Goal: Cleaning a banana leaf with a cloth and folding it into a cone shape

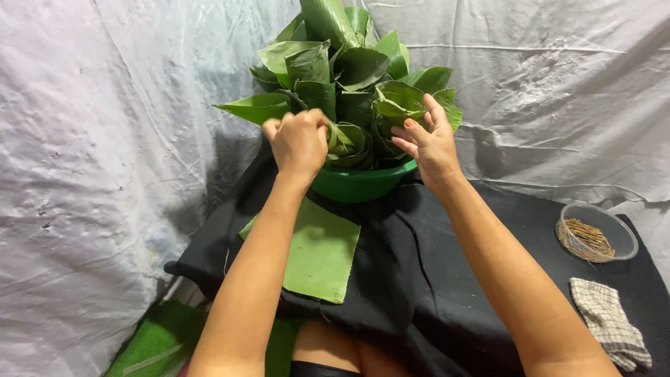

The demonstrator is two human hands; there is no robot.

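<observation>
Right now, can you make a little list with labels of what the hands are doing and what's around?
left hand: closed on a leaf in the green bowl
right hand: fingers spread, touching the folded leaves
flat leaf piece: on the black cloth
clear bowl: holds thin brown sticks
checked cloth: far right

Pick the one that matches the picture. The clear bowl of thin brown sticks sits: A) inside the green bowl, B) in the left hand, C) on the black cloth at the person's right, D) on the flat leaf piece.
C: the clear bowl of thin brown sticks rests on the black cloth at the right, just above the checked cloth, apart from both hands and the green bowl.
</observation>
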